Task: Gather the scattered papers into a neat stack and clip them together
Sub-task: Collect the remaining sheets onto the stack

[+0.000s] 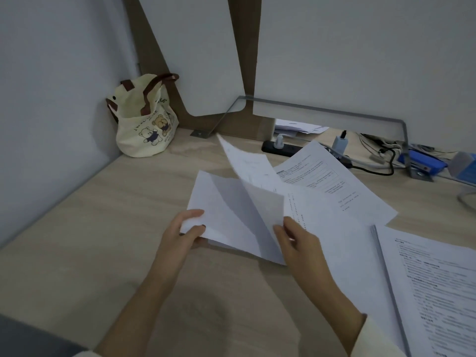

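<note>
Held sheets (pixel 219 202): left hand (pixel 188 228) pinches near corner; right hand (pixel 296 238) pinches one leaf's edge. Loose printed page (pixel 334 181): lies diagonally, beyond-right of held sheets, nearer right hand.

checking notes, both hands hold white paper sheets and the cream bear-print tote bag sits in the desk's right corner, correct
No: the head view shows the cream bear-print tote bag in the far left corner of the light wooden desk. Rest holds.
</note>
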The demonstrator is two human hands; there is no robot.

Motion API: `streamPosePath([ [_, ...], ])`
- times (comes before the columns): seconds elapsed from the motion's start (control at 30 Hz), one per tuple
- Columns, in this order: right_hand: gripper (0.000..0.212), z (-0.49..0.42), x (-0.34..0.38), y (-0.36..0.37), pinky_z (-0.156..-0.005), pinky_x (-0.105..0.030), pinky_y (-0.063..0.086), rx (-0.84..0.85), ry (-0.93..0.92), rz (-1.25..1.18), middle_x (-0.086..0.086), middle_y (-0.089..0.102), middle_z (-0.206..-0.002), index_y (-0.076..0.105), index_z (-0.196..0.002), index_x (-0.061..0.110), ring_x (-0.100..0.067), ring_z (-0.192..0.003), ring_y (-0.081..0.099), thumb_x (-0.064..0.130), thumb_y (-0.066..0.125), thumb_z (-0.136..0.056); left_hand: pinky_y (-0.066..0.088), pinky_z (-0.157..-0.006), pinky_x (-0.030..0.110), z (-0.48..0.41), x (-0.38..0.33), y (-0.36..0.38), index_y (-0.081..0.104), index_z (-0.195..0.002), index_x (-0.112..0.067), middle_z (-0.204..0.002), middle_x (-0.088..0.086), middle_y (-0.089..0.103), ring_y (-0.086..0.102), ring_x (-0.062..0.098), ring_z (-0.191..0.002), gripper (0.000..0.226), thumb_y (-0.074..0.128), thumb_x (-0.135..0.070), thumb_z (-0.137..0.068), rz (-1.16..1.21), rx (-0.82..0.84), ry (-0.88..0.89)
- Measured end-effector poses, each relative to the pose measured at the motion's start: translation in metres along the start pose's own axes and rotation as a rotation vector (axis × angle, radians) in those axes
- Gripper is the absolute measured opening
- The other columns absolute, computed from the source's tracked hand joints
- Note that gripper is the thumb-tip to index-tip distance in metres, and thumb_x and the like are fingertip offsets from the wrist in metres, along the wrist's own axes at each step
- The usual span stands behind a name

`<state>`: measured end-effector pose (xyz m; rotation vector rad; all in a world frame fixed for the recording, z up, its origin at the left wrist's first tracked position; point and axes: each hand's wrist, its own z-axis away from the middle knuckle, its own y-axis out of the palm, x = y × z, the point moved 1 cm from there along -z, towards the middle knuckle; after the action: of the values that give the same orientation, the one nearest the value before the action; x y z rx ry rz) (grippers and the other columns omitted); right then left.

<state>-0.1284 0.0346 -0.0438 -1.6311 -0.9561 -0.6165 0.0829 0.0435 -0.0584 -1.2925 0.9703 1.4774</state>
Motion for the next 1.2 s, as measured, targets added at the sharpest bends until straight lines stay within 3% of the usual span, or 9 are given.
streamPosePath([
  [0.1, 0.036, 0.011, -0.003, 0.022, -0.054, -0.013, 0.032, 0.207, -0.051, 0.111, 0.018, 0.048, -0.055, 0.044, -0.061, 0.033, 0.003, -0.054, 0.045, 0.02, 0.046, -0.095, 0.055, -0.084, 0.032, 0.006, 0.002, 0.006, 0.065, -0.107, -0.017, -0.119, 0.004, 0.063, 0.067, 0.016, -0.09, 0.019, 0.055, -0.021, -0.091, 0.013, 0.028, -0.05],
  [0.17, 0.023, 0.019, -0.002, 0.035, -0.076, -0.019, 0.042, 0.316, -0.085, 0.19, 0.02, 0.063, -0.093, 0.065, -0.094, 0.028, 0.005, -0.085, 0.055, 0.032, 0.042, -0.092, 0.057, -0.084, 0.035, 0.006, 0.003, 0.008, 0.064, -0.113, -0.015, -0.117, 0.005, 0.066, 0.067, 0.018, -0.098, 0.03, 0.056, -0.032, -0.089, 0.02, 0.038, -0.093],
  [0.3, 0.045, 0.026, -0.002, 0.049, -0.097, -0.021, 0.039, 0.298, -0.167, 0.465, 0.012, 0.049, -0.139, 0.042, -0.137, 0.027, -0.009, -0.124, 0.047, 0.037, 0.045, -0.093, 0.057, -0.081, 0.036, 0.008, 0.001, 0.007, 0.06, -0.114, -0.014, -0.116, 0.01, 0.065, 0.068, 0.023, -0.092, 0.025, 0.059, -0.019, -0.089, -0.001, 0.029, -0.086],
  [0.37, 0.039, 0.023, 0.003, 0.047, -0.083, -0.025, 0.045, 0.221, -0.126, 0.459, 0.006, 0.059, -0.127, 0.047, -0.133, 0.025, -0.015, -0.112, 0.056, 0.026, 0.044, -0.094, 0.059, -0.08, 0.035, 0.012, -0.008, 0.007, 0.06, -0.117, -0.01, -0.114, 0.012, 0.065, 0.068, 0.026, -0.091, 0.028, 0.056, -0.015, -0.09, 0.076, 0.042, -0.05],
  [0.47, 0.02, 0.009, 0.007, 0.036, -0.059, -0.026, 0.033, 0.123, -0.052, 0.368, 0.012, 0.055, -0.066, 0.059, -0.091, 0.024, -0.017, -0.069, 0.054, 0.014, 0.042, -0.094, 0.059, -0.068, 0.025, 0.016, -0.024, 0.007, 0.057, -0.121, -0.016, -0.106, 0.009, 0.07, 0.071, 0.018, -0.086, 0.032, 0.051, -0.021, -0.091, 0.174, 0.088, 0.075],
  [0.57, 0.042, -0.003, 0.016, 0.016, -0.048, -0.017, 0.027, 0.081, -0.029, 0.136, 0.008, 0.04, -0.046, 0.035, -0.06, 0.03, -0.003, -0.048, 0.041, 0.009, 0.047, -0.094, 0.056, -0.084, 0.027, 0.014, -0.032, 0.002, 0.041, -0.134, -0.033, -0.12, -0.01, 0.063, 0.065, 0.006, -0.103, 0.053, 0.054, -0.037, -0.082, 0.137, 0.049, 0.181],
  [0.73, 0.013, -0.017, 0.033, -0.028, -0.066, -0.024, 0.047, 0.093, 0.228, -0.439, 0.008, 0.071, -0.077, 0.066, -0.083, 0.013, -0.012, -0.072, 0.065, 0.02, 0.058, -0.089, 0.03, -0.113, 0.035, -0.002, -0.036, 0.0, 0.019, -0.145, -0.032, -0.152, -0.012, 0.023, 0.03, 0.002, -0.133, 0.081, 0.064, -0.039, -0.079, -0.018, 0.017, 0.146],
  [0.97, 0.019, -0.021, 0.034, -0.059, -0.075, -0.036, 0.054, 0.084, 0.348, -0.633, 0.004, 0.074, -0.101, 0.066, -0.104, 0.025, -0.017, -0.088, 0.07, 0.024, 0.055, -0.088, 0.023, -0.115, 0.033, -0.025, -0.053, 0.004, 0.024, -0.144, -0.026, -0.151, -0.008, 0.028, 0.024, 0.007, -0.14, 0.073, 0.061, -0.037, -0.083, -0.056, 0.042, 0.192],
  [1.2, 0.03, -0.028, 0.029, -0.074, -0.084, -0.045, 0.052, 0.035, 0.407, -0.632, -0.001, 0.071, -0.112, 0.063, -0.116, 0.025, -0.027, -0.101, 0.065, 0.028, 0.056, -0.087, 0.047, -0.076, 0.013, -0.029, -0.067, 0.019, 0.048, -0.13, -0.015, -0.118, -0.003, 0.059, 0.055, 0.011, -0.113, 0.051, 0.063, -0.029, -0.083, -0.054, 0.173, 0.185],
])
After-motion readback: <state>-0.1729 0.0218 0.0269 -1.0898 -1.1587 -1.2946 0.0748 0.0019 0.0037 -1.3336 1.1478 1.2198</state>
